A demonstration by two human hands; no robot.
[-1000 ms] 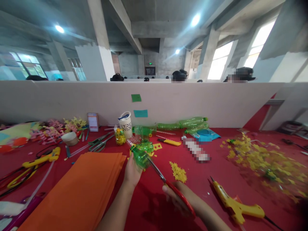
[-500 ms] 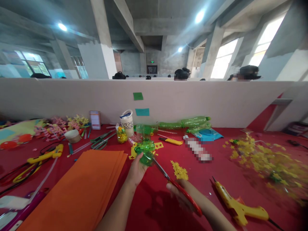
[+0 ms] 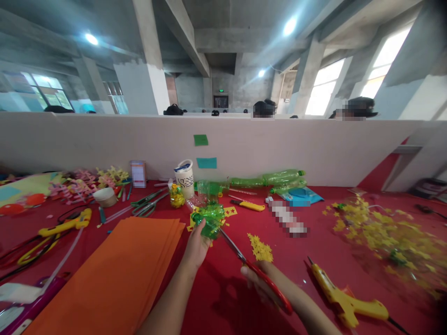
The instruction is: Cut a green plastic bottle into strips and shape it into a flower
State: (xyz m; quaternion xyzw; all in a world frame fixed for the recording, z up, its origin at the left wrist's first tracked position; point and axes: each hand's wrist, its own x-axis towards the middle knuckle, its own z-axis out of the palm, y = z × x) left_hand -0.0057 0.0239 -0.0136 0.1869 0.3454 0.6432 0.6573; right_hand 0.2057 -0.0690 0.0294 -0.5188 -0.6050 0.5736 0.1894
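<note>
In my left hand (image 3: 196, 246) is a cut piece of green plastic bottle (image 3: 211, 229), its neck end to the left. My right hand (image 3: 263, 281) grips the red handles of a pair of scissors (image 3: 240, 255). The blades reach up and left, their tips at the right edge of the bottle piece. Just behind it lies more cut green plastic (image 3: 213, 211) on a yellow sheet with star-shaped holes (image 3: 230, 211). A small heap of yellow stars (image 3: 260, 247) lies beyond my right hand.
Orange sheets (image 3: 115, 270) lie at left, near a yellow glue gun (image 3: 66, 228). Another yellow glue gun (image 3: 344, 295) rests at right, below a star-covered branch decoration (image 3: 394, 232). Behind are a white cup (image 3: 185, 179), a yellow utility knife (image 3: 252, 205), green bottles (image 3: 282, 177) and a white partition (image 3: 265, 144).
The bottle piece in my left hand has turned slightly, and the scissor tips have shifted a little left along its edge. The rest of the table looks the same.
</note>
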